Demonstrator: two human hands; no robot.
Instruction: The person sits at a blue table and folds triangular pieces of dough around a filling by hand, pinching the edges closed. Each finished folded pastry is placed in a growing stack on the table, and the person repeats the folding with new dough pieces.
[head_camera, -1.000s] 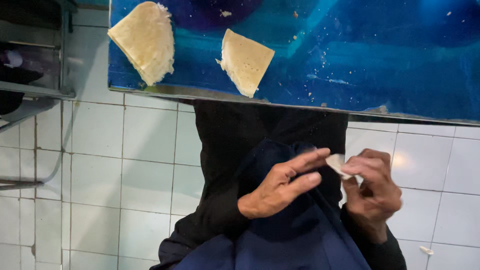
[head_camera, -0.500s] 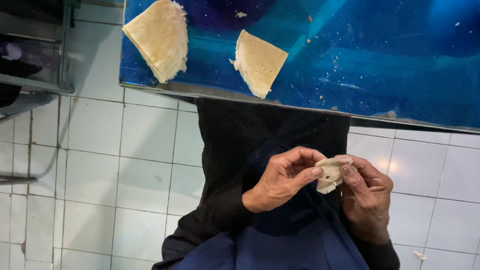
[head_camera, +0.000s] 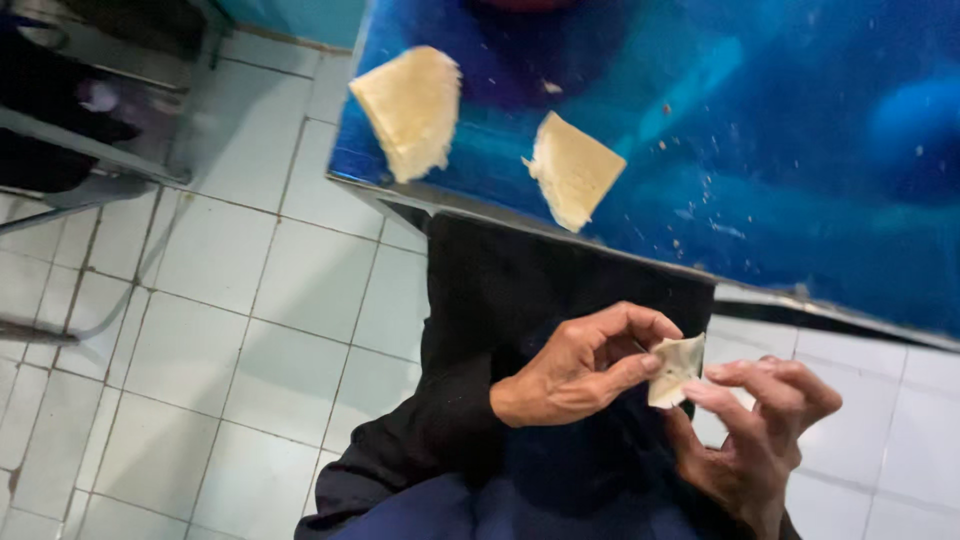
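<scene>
A small pale dough wrapper (head_camera: 676, 368), folded, is pinched between both hands above my lap. My left hand (head_camera: 585, 363) grips its left edge with thumb and forefinger. My right hand (head_camera: 752, 440) holds its right side from below with bent fingers. Dark clothing lies beneath the hands. On the blue table (head_camera: 800, 150) above lie two stacks of square wrappers, a larger stack (head_camera: 410, 108) at the left corner and a smaller stack (head_camera: 572, 168) near the front edge.
The table's metal edge (head_camera: 520, 225) runs diagonally just above my hands. White tiled floor (head_camera: 230, 330) fills the left side. A metal frame of furniture (head_camera: 95, 160) stands at the upper left. Crumbs dot the tabletop.
The view has tilted and swung right. My hands have closed together on the wrapper, which now looks folded, and they sit lower right in the picture.
</scene>
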